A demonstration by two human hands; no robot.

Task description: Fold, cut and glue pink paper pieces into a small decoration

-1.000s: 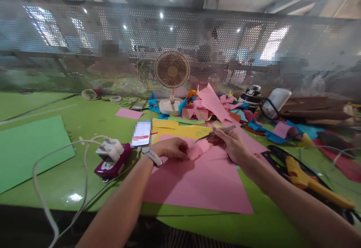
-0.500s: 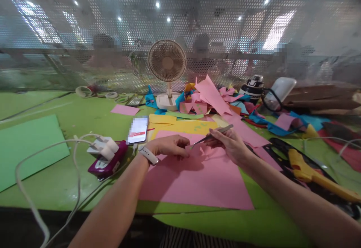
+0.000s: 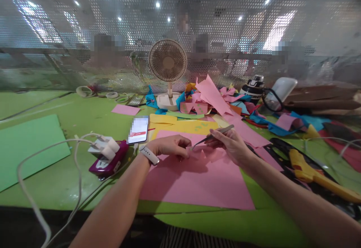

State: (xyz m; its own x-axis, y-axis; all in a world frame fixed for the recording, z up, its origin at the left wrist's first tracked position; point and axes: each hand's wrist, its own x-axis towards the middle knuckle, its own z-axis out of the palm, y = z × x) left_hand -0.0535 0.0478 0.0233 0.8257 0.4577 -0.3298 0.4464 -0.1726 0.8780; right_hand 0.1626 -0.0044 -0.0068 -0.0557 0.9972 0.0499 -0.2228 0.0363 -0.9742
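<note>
In the head view we see a creased pink paper piece (image 3: pixel 208 156), its long axis left to right, on a smooth pink sheet (image 3: pixel 194 189) over the glossy green table (image 3: pixel 225 227). Our right hand (image 3: pixel 229 144) has its grip closed round slim tweezers (image 3: pixel 228 128) — tip pointing left and near. Our left hand (image 3: pixel 172 145) curls beside the piece; whether its grip pinches, we cannot tell. Both have barely shifted since the last frame.
</note>
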